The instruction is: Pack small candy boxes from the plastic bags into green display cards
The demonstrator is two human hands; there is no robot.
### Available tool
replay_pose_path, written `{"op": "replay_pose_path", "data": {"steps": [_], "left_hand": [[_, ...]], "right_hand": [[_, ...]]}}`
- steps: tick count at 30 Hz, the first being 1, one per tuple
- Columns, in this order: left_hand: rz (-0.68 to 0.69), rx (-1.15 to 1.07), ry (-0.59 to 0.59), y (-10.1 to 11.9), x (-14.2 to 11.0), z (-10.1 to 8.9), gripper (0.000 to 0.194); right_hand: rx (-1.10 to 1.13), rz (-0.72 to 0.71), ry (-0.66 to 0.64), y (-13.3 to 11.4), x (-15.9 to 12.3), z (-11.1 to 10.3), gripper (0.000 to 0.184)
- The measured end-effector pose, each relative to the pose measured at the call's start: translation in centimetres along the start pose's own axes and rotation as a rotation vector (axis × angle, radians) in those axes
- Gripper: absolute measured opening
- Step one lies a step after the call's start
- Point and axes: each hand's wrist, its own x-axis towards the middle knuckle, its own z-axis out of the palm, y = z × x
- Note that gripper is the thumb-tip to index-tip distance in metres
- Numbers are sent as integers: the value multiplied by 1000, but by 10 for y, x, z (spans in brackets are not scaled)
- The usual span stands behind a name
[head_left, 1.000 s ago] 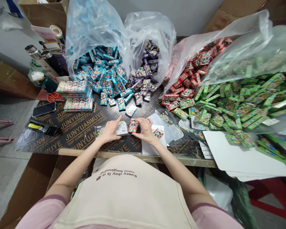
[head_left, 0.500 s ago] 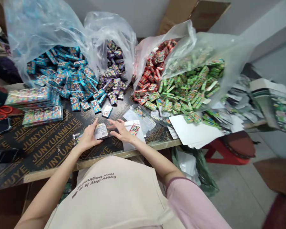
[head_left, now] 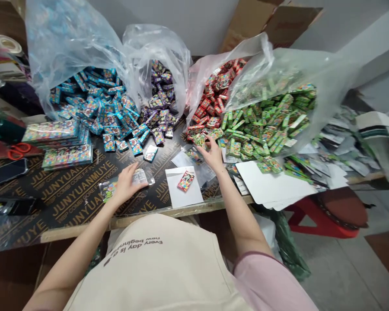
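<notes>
My left hand [head_left: 129, 185] is closed around a clear plastic packet [head_left: 141, 176] with a grey, printed label, low on the table. Its colourful end [head_left: 108, 190] sticks out to the left of the wrist. Stretched forward, my right hand [head_left: 212, 155] has its thumb and fingers on a small green box [head_left: 200, 139] at the near edge of the red and green piles. Between the hands a small red box [head_left: 186, 180] lies on a white card [head_left: 173, 190]. A single blue-edged box with a white face [head_left: 150, 153] lies further back.
Plastic bags spill piles of blue boxes [head_left: 94, 103], purple boxes [head_left: 162, 103], red boxes [head_left: 210, 103] and green boxes [head_left: 262, 125]. Filled packs [head_left: 68, 155] are stacked left, near scissors [head_left: 18, 150] and a phone [head_left: 7, 172]. White sheets [head_left: 266, 183] overhang the table's right front edge.
My right hand has left the packet and moved right and forward to the green box. My left hand stays on the packet. The view first swung right, then slightly back left.
</notes>
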Motion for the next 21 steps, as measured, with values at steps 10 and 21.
{"op": "replay_pose_path", "data": {"steps": [10, 21], "left_hand": [[-591, -1105, 39, 42, 20, 9, 39], [-176, -262, -10, 2, 4, -10, 74]], "right_hand": [[578, -127, -628, -100, -94, 85, 63], [-34, -640, -357, -88, -81, 94, 64]]}}
